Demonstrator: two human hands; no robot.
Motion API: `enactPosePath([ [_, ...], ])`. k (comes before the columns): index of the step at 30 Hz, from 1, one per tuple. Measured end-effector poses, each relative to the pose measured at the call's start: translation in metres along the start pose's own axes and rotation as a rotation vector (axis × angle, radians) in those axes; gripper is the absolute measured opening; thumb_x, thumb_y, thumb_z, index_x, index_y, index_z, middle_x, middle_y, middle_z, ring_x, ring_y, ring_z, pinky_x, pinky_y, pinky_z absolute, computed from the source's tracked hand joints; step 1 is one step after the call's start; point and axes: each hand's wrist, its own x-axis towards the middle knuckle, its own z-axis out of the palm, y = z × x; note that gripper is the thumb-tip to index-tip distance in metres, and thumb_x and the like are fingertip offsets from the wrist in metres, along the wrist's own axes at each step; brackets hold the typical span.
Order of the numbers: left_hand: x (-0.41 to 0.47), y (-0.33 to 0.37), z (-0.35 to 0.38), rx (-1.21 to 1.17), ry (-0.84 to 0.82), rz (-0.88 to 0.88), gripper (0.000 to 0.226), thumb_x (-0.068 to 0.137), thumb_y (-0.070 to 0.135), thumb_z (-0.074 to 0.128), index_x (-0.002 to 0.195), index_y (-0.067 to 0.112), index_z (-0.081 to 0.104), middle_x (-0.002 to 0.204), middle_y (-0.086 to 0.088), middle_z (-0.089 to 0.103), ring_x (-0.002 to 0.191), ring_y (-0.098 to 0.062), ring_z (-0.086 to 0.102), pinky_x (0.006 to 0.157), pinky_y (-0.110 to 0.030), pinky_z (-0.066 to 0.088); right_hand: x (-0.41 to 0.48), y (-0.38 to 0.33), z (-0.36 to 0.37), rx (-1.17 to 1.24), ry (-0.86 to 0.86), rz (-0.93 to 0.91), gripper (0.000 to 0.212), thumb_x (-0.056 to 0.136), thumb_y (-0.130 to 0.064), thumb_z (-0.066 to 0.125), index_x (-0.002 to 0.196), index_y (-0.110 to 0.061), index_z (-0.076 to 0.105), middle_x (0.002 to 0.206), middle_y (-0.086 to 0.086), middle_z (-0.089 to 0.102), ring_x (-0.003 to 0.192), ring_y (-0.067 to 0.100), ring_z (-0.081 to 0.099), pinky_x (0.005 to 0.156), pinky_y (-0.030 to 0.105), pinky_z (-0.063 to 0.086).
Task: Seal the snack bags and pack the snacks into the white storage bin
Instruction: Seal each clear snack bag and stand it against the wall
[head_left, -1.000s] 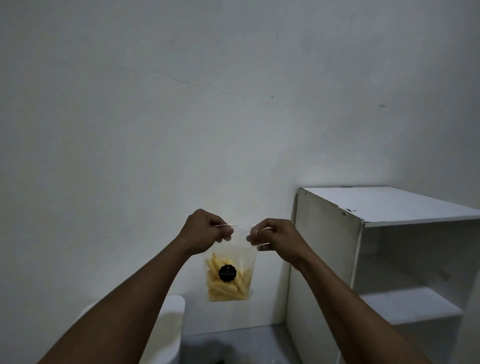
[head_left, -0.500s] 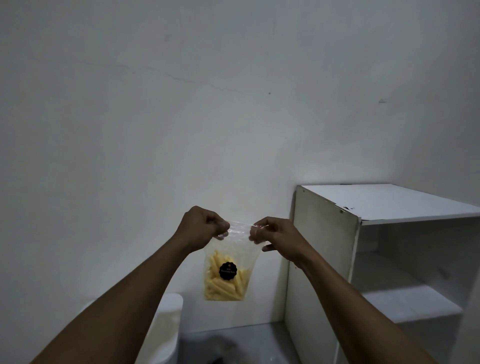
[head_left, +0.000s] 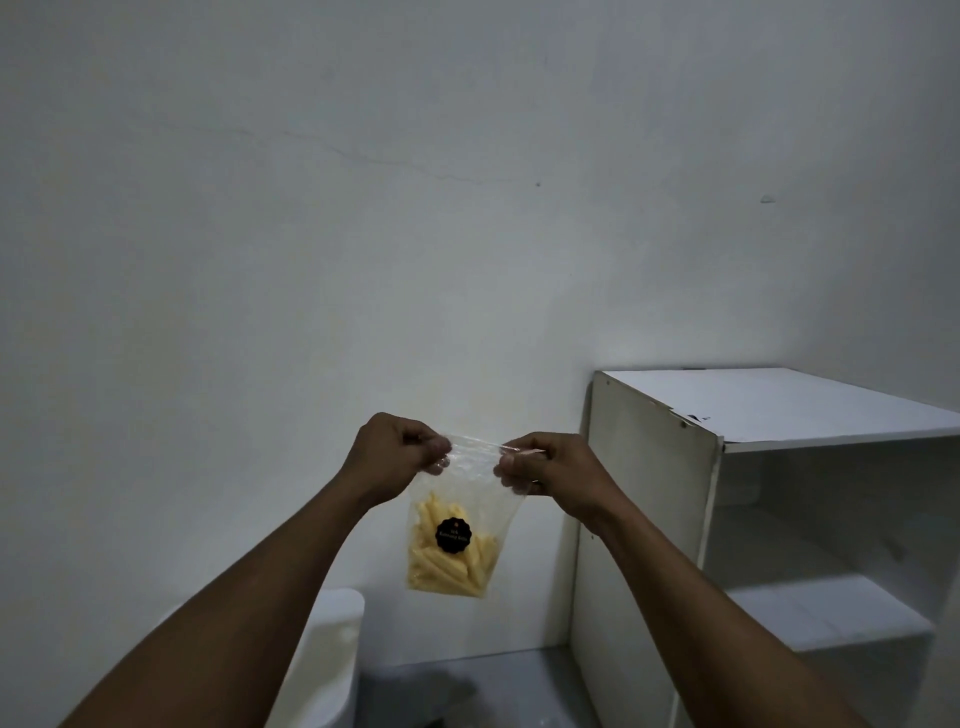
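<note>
A clear plastic snack bag (head_left: 457, 540) of yellow sticks, with a round black label on its front, hangs in the air before a white wall. My left hand (head_left: 395, 457) pinches the bag's top left corner. My right hand (head_left: 550, 475) pinches the top right corner. The top strip of the bag is stretched flat between the two hands. A white rounded bin (head_left: 332, 654) shows partly at the lower left, behind my left forearm.
A white shelf unit (head_left: 649, 519) with open compartments stands on the right against the wall. Grey floor (head_left: 467, 686) shows below the bag, between the bin and the shelf unit.
The hands and the bag have shifted slightly in the view, and the bag swings a little below them. Both hands keep their grip on the top edge.
</note>
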Motion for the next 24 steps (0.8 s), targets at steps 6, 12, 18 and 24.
enactPosePath([
  [6, -0.001, 0.003, 0.002, -0.031, -0.019, -0.016, 0.013, 0.089, 0.020, 0.072, 0.086, 0.009, 0.078, 0.082, -0.006, 0.078, 0.076, -0.016, 0.073, 0.080, -0.036, 0.056, 0.006, -0.003, -0.002, 0.035, 0.032, -0.015, 0.007, 0.090, 0.004, 0.066, 0.085, 0.008, 0.069, 0.086, 0.029, 0.072, 0.069, 0.026, 0.072, 0.066, 0.025, 0.058],
  [12, -0.001, -0.002, 0.004, 0.007, 0.013, -0.036, 0.011, 0.088, 0.019, 0.073, 0.085, 0.010, 0.079, 0.078, -0.005, 0.078, 0.076, -0.016, 0.075, 0.075, -0.028, 0.056, 0.000, -0.004, -0.004, -0.098, -0.093, 0.049, 0.018, 0.095, -0.014, 0.065, 0.100, 0.002, 0.071, 0.093, 0.010, 0.078, 0.082, 0.019, 0.074, 0.075, 0.031, 0.059],
  [18, -0.004, 0.001, 0.024, 0.304, 0.326, -0.108, 0.026, 0.080, 0.036, 0.079, 0.096, 0.020, 0.066, 0.090, 0.005, 0.067, 0.084, -0.015, 0.064, 0.072, -0.026, 0.045, 0.001, 0.002, 0.008, -0.137, -0.036, 0.031, 0.013, 0.095, -0.011, 0.064, 0.098, -0.002, 0.072, 0.089, 0.009, 0.078, 0.081, 0.022, 0.074, 0.074, 0.035, 0.059],
  [24, -0.004, 0.012, 0.038, -0.009, 0.332, -0.393, 0.047, 0.080, 0.048, 0.075, 0.083, 0.003, 0.065, 0.083, -0.012, 0.073, 0.072, -0.025, 0.073, 0.071, -0.037, 0.062, 0.000, 0.009, 0.020, -0.263, 0.036, -0.023, 0.012, 0.095, -0.013, 0.063, 0.098, -0.012, 0.074, 0.085, 0.001, 0.077, 0.078, 0.014, 0.075, 0.074, 0.034, 0.062],
])
